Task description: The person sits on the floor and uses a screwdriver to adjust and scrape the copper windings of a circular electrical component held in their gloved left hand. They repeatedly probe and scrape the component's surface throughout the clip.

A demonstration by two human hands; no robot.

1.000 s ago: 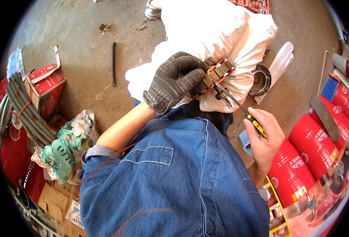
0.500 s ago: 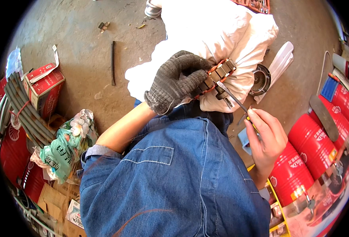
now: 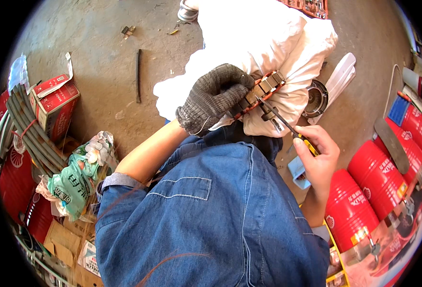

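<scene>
My left hand, in a dark grey knit glove, is closed around a ring-shaped motor stator with metal pole blocks and coppery-orange windings. The stator is held over white cloth covering my lap. In my bare right hand is a screwdriver with a yellow and black handle. Its shaft slants up and left, and the tip meets the lower edge of the stator near my gloved fingers. Whether the tip presses into a winding or a gap, I cannot tell. A small metal piece hangs just below the stator.
A round dark metal housing lies on the floor to the right. Red drums and a light blue container stand at right. Coiled grey hose, a red box and a green plastic bag are at left.
My right hand has moved slightly left and up and closed more fully around the screwdriver's handle. The screwdriver tip has shifted a little left along the stator. My left hand keeps its hold.
</scene>
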